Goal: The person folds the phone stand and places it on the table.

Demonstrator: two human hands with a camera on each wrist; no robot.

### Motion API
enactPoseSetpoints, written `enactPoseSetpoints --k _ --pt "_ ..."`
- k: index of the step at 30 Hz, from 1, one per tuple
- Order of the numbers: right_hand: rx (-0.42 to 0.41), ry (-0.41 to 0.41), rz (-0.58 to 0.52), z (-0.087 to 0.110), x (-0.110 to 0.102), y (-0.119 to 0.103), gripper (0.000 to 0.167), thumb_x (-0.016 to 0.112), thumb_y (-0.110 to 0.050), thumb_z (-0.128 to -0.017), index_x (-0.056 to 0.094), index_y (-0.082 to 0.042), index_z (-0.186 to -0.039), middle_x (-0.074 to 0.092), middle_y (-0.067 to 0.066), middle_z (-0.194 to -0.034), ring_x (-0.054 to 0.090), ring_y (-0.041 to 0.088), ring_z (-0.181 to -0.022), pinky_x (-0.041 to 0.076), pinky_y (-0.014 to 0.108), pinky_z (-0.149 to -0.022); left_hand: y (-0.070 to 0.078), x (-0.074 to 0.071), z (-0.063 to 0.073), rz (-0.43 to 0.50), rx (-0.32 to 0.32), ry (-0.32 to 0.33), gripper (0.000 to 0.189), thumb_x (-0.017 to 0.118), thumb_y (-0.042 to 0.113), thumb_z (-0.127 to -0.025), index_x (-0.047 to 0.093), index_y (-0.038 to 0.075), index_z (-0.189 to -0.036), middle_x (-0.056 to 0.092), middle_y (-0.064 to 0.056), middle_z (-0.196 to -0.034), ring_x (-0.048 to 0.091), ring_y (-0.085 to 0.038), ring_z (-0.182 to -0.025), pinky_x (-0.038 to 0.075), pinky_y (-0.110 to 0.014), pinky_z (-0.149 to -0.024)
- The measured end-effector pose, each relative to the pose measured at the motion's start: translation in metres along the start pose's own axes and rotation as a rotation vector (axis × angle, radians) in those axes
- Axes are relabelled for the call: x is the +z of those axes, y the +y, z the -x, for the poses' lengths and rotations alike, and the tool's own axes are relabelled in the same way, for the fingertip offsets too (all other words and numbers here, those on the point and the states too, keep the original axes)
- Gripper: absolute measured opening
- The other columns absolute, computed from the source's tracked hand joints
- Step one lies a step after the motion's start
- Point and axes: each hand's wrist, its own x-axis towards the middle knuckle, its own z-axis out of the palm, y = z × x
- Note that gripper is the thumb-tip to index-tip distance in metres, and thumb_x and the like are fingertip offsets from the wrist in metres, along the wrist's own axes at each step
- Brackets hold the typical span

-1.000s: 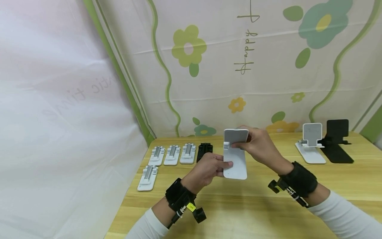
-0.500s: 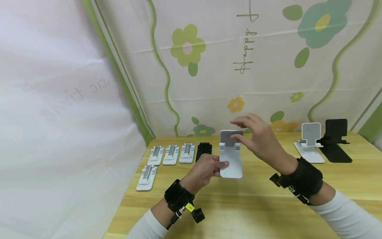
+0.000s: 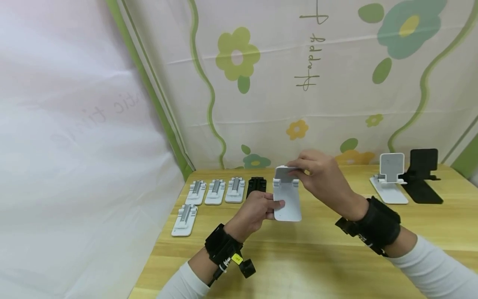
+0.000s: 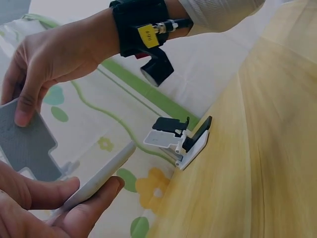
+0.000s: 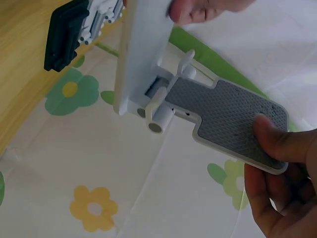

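Observation:
Above the wooden table (image 3: 298, 257) both hands hold a white folding phone stand (image 3: 286, 199). My left hand (image 3: 257, 211) grips the stand's flat base plate (image 4: 99, 176) by its left edge, thumb on top. My right hand (image 3: 321, 176) pinches the grey-padded back plate (image 5: 233, 119), thumb on the pad, and holds it raised on its hinge (image 5: 157, 119). In the left wrist view the grey pad (image 4: 25, 144) shows under my right thumb.
Three folded white stands (image 3: 214, 192) and a folded black one (image 3: 256, 187) lie in a row at the back left, with another white one (image 3: 184, 220) in front. An unfolded white stand (image 3: 390, 178) and a black one (image 3: 422, 176) stand at the back right. A flowered cloth hangs behind.
My right hand let go of the stand's top half a second ago, then came back down and now pinches the raised back plate. The stand has shifted slightly left in my left hand.

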Motion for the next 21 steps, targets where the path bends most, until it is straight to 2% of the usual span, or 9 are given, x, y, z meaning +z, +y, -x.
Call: enactPoseSetpoints --k 2,7,13,18,21 --pt "-0.018 0.012 0.014 0.002 0.002 -0.003 0.025 0.089 0.009 -0.069 0.081 -0.005 -0.088 0.063 0.002 -0.076 0.055 0.011 -0.070 0.042 0.015 -0.061 0.001 -0.001 0.000 0.001 0.004 -0.001 0.027 0.069 0.007 -0.097 0.071 -0.008 -0.119 0.075 -0.021 -0.116 0.075 -0.030 -0.105 0.063 -0.035 -0.083" --pt "-0.108 0.018 0.096 0.010 0.009 -0.012 0.022 0.090 0.007 -0.069 0.080 -0.005 -0.086 0.061 0.002 -0.073 0.058 0.013 -0.067 0.052 0.024 -0.056 0.005 -0.006 0.000 0.020 0.019 0.004 0.029 0.067 0.007 -0.098 0.069 -0.009 -0.122 0.073 -0.022 -0.117 0.074 -0.021 -0.098 0.058 -0.021 -0.068" --pt "-0.169 0.042 0.121 0.017 0.015 -0.019 0.032 0.090 0.012 -0.065 0.080 -0.006 -0.091 0.062 0.003 -0.076 0.058 0.015 -0.067 0.055 0.027 -0.059 0.010 -0.012 0.000 0.043 0.023 0.015 0.030 0.065 0.006 -0.099 0.068 -0.009 -0.126 0.071 -0.021 -0.121 0.073 -0.023 -0.103 0.058 -0.019 -0.068" --pt "-0.213 0.073 0.148 0.021 0.020 -0.023 0.037 0.087 0.016 -0.065 0.079 -0.007 -0.093 0.063 0.005 -0.079 0.063 0.018 -0.071 0.059 0.031 -0.062 0.013 -0.014 0.000 0.052 0.016 0.027 0.027 0.063 0.001 -0.098 0.069 -0.008 -0.122 0.072 -0.016 -0.112 0.070 -0.013 -0.085 0.052 -0.016 -0.059" --pt "-0.234 0.085 0.162 0.023 0.023 -0.025 0.038 0.086 0.018 -0.065 0.078 -0.005 -0.094 0.065 0.006 -0.080 0.065 0.019 -0.071 0.060 0.033 -0.063 0.014 -0.014 0.000 0.052 0.023 0.021 0.028 0.059 -0.001 -0.098 0.069 -0.008 -0.123 0.070 -0.015 -0.108 0.066 -0.011 -0.079 0.048 -0.015 -0.056"
